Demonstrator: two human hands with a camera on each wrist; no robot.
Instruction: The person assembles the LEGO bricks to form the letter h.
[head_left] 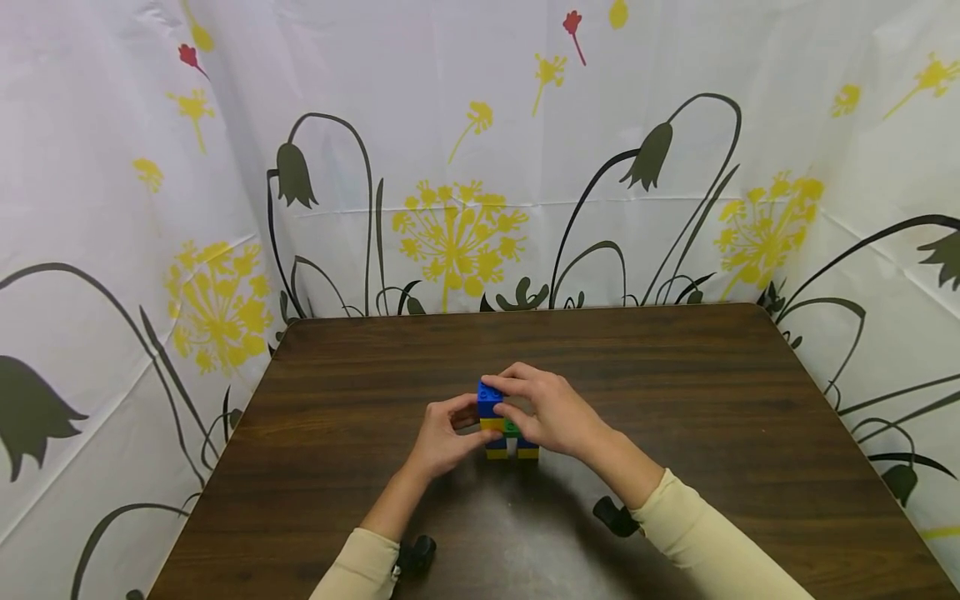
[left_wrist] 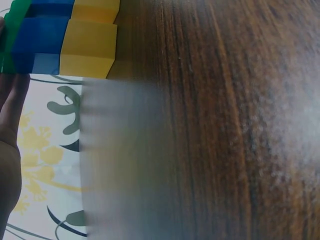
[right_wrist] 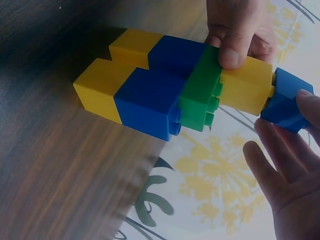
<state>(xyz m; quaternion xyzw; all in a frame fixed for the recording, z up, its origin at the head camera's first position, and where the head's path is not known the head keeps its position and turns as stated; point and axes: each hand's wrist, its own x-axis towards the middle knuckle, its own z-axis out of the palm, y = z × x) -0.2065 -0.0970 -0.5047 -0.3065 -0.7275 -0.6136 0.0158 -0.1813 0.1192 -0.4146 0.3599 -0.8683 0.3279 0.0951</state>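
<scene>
A small tower of toy building bricks stands on the table. Its two legs each have a yellow brick point(right_wrist: 102, 90) at the bottom and a blue brick point(right_wrist: 147, 102) above, bridged by a green brick point(right_wrist: 200, 92). Over one end of the green brick sits an upper yellow brick point(right_wrist: 247, 85), which my left hand point(head_left: 442, 437) grips, thumb in front and fingers behind. My right hand point(head_left: 558, 412) pinches the top blue brick point(head_left: 489, 400) between thumb and fingers. In the right wrist view that blue brick tilts against the yellow brick's studs, with a thin gap showing.
The dark wood-grain table point(head_left: 337, 358) extends around the tower. Behind it and at both sides hangs a white curtain point(head_left: 465, 83) printed with flowers. Black wrist-worn devices point(head_left: 617, 517) sit under both forearms.
</scene>
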